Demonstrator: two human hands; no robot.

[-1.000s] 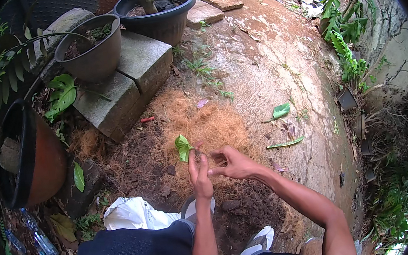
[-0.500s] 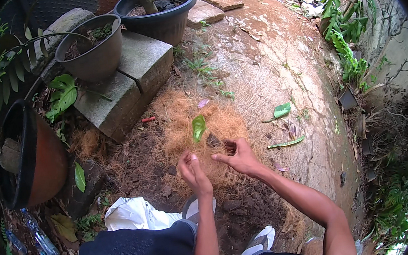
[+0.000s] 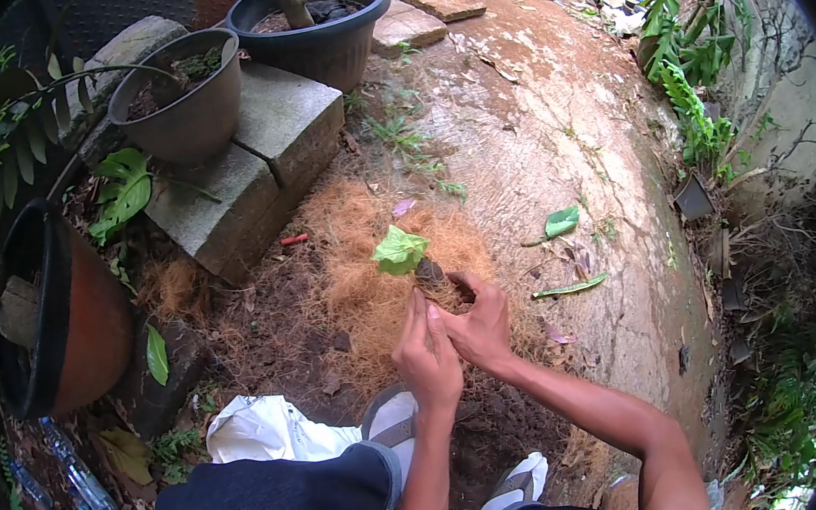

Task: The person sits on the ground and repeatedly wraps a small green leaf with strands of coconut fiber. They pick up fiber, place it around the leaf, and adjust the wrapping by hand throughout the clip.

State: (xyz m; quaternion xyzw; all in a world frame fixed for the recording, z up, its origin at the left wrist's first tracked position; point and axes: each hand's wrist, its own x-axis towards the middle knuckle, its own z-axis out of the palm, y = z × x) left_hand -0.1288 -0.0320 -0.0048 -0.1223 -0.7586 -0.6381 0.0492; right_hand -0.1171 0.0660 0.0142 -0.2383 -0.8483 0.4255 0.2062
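A leafy plant cutting (image 3: 399, 250) with one broad green leaf stands out beyond my fingertips, over the brown fibre. At its lower end is a dark, soil-like clump (image 3: 429, 273). My right hand (image 3: 482, 323) curls around this clump, its thumb reaching toward my left hand. Close against it, my left hand (image 3: 427, 353) has its fingers pressed together; whatever they pinch is hidden. Loose orange-brown coconut fibre (image 3: 353, 261) lies spread beneath both hands. Dark soil (image 3: 505, 400) shows nearer to me, between my feet.
Concrete blocks (image 3: 283, 113) carry a grey pot (image 3: 186, 119) at the upper left, with a large dark pot (image 3: 323, 38) behind. A tilted terracotta-coloured pot (image 3: 87, 312) stands left. A white sack (image 3: 272, 432) lies by my leg. A cut leaf (image 3: 561, 222) rests on the right.
My left hand has moved right and forward to meet my right hand. The leaf has turned and now shows its broad face. My right hand has closed in around the clump.
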